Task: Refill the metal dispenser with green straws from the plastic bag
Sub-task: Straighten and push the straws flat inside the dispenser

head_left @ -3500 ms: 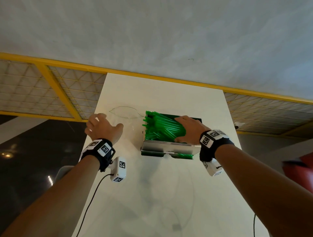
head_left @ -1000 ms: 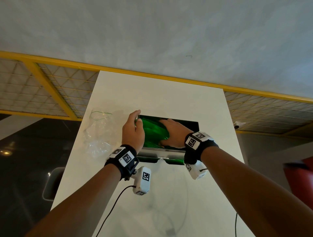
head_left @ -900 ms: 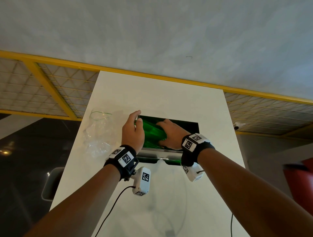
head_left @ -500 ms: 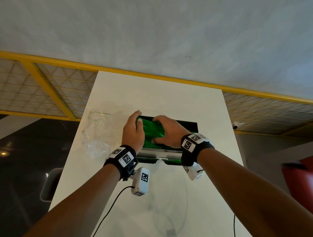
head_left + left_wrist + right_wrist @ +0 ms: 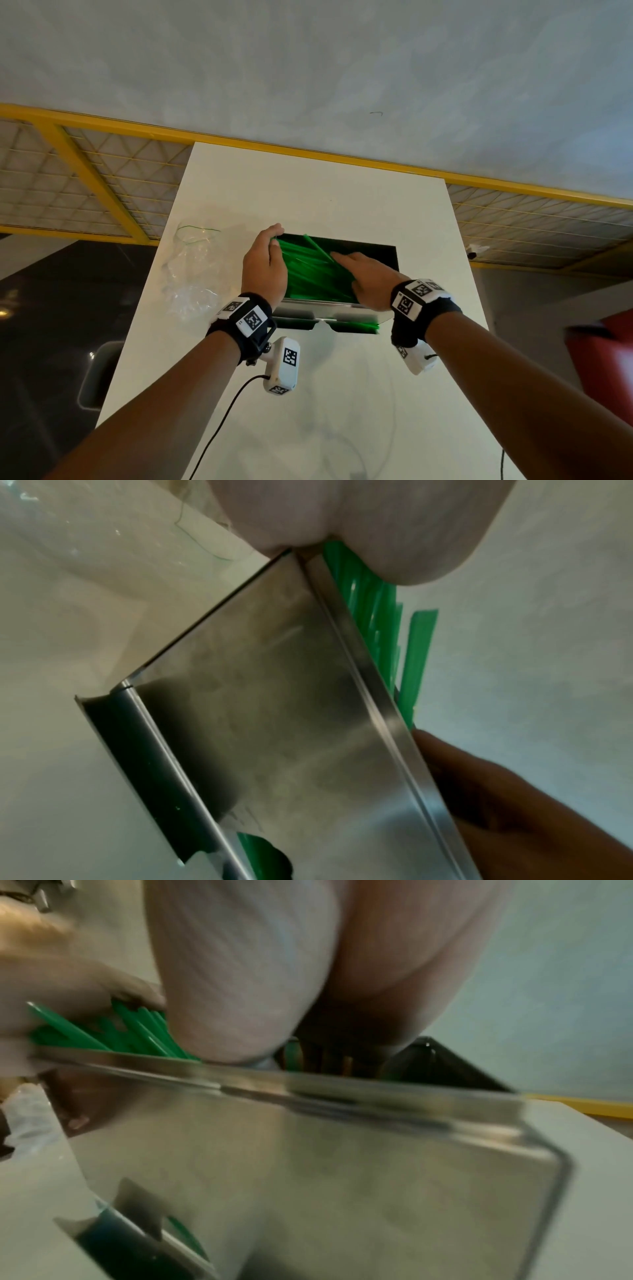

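Shiny metal dispenser point(image 5: 329, 310) on white table point(image 5: 308, 394), green straws point(image 5: 310, 270) heaped askew inside, left hand point(image 5: 263, 265) flat against straw ends, right hand point(image 5: 368, 279) pressing flat on top, crumpled clear bag point(image 5: 191, 270) left.

Brushed shiny metal dispenser point(image 5: 291, 723), glossy plastic straws point(image 5: 308, 270), crinkled clear plastic bag point(image 5: 191, 274).

The left hand point(image 5: 263, 263), which was out by the bag point(image 5: 191, 270), now stands against the left end of the dispenser point(image 5: 329, 310). The right hand point(image 5: 370, 279) now lies flat farther right on the straws point(image 5: 308, 270), which sit lower in the box, one tilting up.
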A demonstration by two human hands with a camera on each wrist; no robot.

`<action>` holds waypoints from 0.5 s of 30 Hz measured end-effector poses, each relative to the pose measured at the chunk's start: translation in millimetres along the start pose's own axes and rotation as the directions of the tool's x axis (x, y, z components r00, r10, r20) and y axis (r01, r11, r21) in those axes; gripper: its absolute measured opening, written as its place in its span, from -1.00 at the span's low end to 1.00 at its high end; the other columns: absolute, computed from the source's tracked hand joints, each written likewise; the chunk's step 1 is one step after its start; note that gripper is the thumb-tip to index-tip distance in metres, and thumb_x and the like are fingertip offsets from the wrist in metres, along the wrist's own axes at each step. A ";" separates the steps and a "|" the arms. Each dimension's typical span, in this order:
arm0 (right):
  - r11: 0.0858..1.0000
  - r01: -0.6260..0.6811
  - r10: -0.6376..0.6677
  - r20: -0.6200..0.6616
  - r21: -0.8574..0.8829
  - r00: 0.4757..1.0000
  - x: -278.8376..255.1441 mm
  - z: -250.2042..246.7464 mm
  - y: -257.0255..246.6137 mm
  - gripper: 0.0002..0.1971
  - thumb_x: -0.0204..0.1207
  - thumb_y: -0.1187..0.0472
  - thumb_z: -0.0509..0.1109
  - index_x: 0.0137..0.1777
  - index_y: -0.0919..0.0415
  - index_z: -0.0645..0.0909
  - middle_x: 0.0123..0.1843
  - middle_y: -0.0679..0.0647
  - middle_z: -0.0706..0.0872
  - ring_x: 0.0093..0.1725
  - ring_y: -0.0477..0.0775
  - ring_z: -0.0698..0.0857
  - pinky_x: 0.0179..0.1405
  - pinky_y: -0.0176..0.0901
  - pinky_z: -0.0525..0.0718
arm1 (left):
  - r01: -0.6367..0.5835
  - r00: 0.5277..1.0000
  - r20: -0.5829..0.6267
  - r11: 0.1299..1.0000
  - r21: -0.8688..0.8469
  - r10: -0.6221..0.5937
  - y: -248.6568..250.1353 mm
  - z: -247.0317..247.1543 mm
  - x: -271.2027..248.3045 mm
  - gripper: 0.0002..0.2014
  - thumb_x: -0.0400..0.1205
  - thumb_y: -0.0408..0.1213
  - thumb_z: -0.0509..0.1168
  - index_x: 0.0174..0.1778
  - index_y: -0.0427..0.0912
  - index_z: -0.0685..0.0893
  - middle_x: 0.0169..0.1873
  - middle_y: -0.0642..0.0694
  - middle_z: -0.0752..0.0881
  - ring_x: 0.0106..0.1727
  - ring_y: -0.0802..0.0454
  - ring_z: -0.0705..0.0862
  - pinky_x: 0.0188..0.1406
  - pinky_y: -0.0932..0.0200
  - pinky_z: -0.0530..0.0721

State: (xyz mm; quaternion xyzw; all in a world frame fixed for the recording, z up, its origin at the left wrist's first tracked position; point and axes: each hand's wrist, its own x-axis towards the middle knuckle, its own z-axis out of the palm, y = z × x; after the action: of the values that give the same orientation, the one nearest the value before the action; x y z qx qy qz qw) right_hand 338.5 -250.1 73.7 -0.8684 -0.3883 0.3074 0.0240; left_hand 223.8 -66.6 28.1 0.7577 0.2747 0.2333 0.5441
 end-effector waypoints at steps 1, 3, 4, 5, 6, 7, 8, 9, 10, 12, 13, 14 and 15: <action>1.000 0.015 -0.015 -0.010 0.006 1.000 2.3 1.0 -3.0 -0.18 0.63 0.29 0.33 0.82 0.04 0.03 0.77 0.17 0.21 0.64 0.25 0.43 0.57 0.10 0.51 | 0.002 1.000 0.012 1.000 0.008 -0.002 -0.2 0.5 -0.1 -0.64 0.81 -0.34 0.03 0.43 -0.19 0.63 0.47 -0.11 0.66 0.36 -0.32 0.69 0.44 -0.20 0.62; 0.999 0.050 -0.050 -0.037 0.001 0.998 8.4 1.8 -7.8 -0.12 0.58 0.11 0.42 0.82 0.07 0.02 0.80 0.13 0.15 0.70 0.21 0.37 0.61 0.11 0.47 | -0.018 0.999 0.033 0.999 0.037 0.017 0.5 1.7 -0.8 -0.63 0.83 -0.31 0.04 0.49 -0.24 0.60 0.53 -0.16 0.61 0.54 -0.13 0.58 0.58 0.07 0.48; 0.998 0.063 -0.063 -0.045 -0.011 0.997 11.7 1.6 -9.6 -0.08 0.55 0.04 0.45 0.82 0.07 0.01 0.79 0.13 0.19 0.69 0.20 0.38 0.61 0.12 0.48 | -0.030 0.999 0.040 0.998 0.049 0.028 1.2 1.8 -1.2 -0.62 0.84 -0.29 0.04 0.51 -0.26 0.59 0.56 -0.16 0.57 0.59 -0.05 0.53 0.59 0.16 0.42; 0.997 0.067 -0.068 -0.044 -0.027 0.997 14.9 0.7 -11.4 -0.04 0.54 0.00 0.48 0.82 0.06 -0.02 0.77 0.14 0.25 0.67 0.21 0.41 0.59 0.13 0.51 | -0.032 0.999 0.041 0.998 0.047 0.030 1.9 1.4 -1.7 -0.61 0.84 -0.27 0.05 0.53 -0.26 0.58 0.58 -0.15 0.55 0.61 -0.01 0.50 0.59 0.20 0.39; 0.997 0.065 -0.066 -0.033 -0.043 0.997 17.6 -0.7 -13.4 0.00 0.52 -0.04 0.50 0.82 0.04 -0.04 0.74 0.15 0.31 0.63 0.22 0.47 0.55 0.14 0.54 | -0.027 0.999 0.039 0.999 0.030 0.025 2.5 0.4 -2.1 -0.60 0.84 -0.25 0.05 0.54 -0.24 0.58 0.59 -0.13 0.55 0.62 0.03 0.48 0.60 0.19 0.39; 0.997 0.059 -0.060 -0.020 -0.060 0.998 20.0 -2.3 -15.7 0.01 0.52 -0.06 0.52 0.82 0.03 -0.06 0.69 0.16 0.37 0.57 0.24 0.52 0.51 0.16 0.58 | -0.017 0.999 0.036 1.000 0.007 0.017 2.5 -1.1 -2.8 -0.59 0.84 -0.22 0.05 0.55 -0.21 0.58 0.58 -0.11 0.56 0.62 0.05 0.48 0.62 0.18 0.40; 0.996 0.056 -0.057 -0.010 -0.075 0.998 21.8 -4.2 -18.4 0.00 0.54 -0.06 0.52 0.81 0.03 -0.04 0.63 0.16 0.42 0.51 0.26 0.57 0.46 0.15 0.61 | -0.006 0.999 0.033 1.000 -0.012 0.006 2.7 -2.5 -3.6 -0.58 0.83 -0.19 0.04 0.55 -0.18 0.59 0.56 -0.08 0.58 0.61 0.09 0.49 0.61 0.19 0.40; 0.994 0.059 -0.059 -0.003 -0.089 0.998 23.7 -6.1 -21.3 -0.05 0.57 -0.04 0.51 0.81 0.04 0.01 0.57 0.17 0.46 0.46 0.26 0.60 0.42 0.13 0.63 | 0.006 1.000 0.029 1.000 -0.025 -0.005 2.8 -3.7 -4.0 -0.58 0.83 -0.17 0.03 0.54 -0.15 0.60 0.53 -0.06 0.61 0.57 0.13 0.51 0.58 0.22 0.42; 0.992 0.070 -0.070 0.004 -0.102 0.998 25.1 -8.1 -24.4 -0.14 0.61 0.00 0.49 0.79 0.06 0.08 0.52 0.17 0.48 0.42 0.26 0.62 0.38 0.10 0.64 | 0.016 1.000 0.021 0.999 -0.036 -0.015 3.0 -4.1 -4.2 -0.58 0.82 -0.17 0.03 0.53 -0.14 0.61 0.50 -0.04 0.64 0.52 0.17 0.53 0.55 0.26 0.44; 0.988 0.096 -0.097 -0.007 -0.122 0.995 26.9 -12.1 -30.3 -0.30 0.67 0.05 0.42 0.74 0.13 0.22 0.46 0.18 0.51 0.36 0.26 0.65 0.34 0.10 0.64 | 0.022 1.000 -0.016 0.998 -0.052 -0.023 4.7 -4.3 -3.1 -0.59 0.80 -0.19 0.05 0.46 -0.15 0.66 0.41 -0.04 0.70 0.45 0.16 0.59 0.46 0.32 0.49; 0.986 0.104 -0.108 -0.021 -0.127 0.994 27.5 -14.5 -32.5 -0.36 0.69 0.06 0.39 0.71 0.16 0.27 0.44 0.19 0.52 0.34 0.26 0.65 0.33 0.12 0.64 | 0.026 0.999 -0.037 0.998 -0.064 -0.028 5.8 -4.3 -1.8 -0.60 0.79 -0.21 0.06 0.43 -0.15 0.69 0.37 -0.03 0.73 0.42 0.14 0.62 0.42 0.36 0.51; 0.985 0.111 -0.116 -0.033 -0.130 0.993 27.7 -17.2 -34.7 -0.40 0.70 0.07 0.37 0.68 0.18 0.31 0.43 0.19 0.53 0.31 0.26 0.66 0.31 0.15 0.65 | 0.034 0.998 -0.051 0.996 -0.082 -0.038 6.6 -4.5 -0.3 -0.61 0.79 -0.22 0.06 0.40 -0.15 0.70 0.33 -0.02 0.74 0.39 0.12 0.64 0.38 0.38 0.52; 0.984 0.117 -0.124 -0.042 -0.137 0.991 27.6 -19.9 -36.5 -0.43 0.70 0.07 0.37 0.66 0.19 0.34 0.41 0.19 0.53 0.28 0.27 0.67 0.28 0.18 0.66 | 0.043 0.997 -0.058 0.994 -0.101 -0.049 8.1 -5.1 0.7 -0.61 0.78 -0.22 0.06 0.39 -0.14 0.71 0.29 0.01 0.75 0.37 0.12 0.66 0.37 0.35 0.54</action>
State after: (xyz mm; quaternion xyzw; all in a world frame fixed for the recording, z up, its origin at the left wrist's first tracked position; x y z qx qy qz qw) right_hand 339.6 -201.7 85.8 -0.8505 -0.4593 0.2563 -0.0062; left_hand 222.3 -64.7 37.4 0.7158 0.2962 0.2567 0.5779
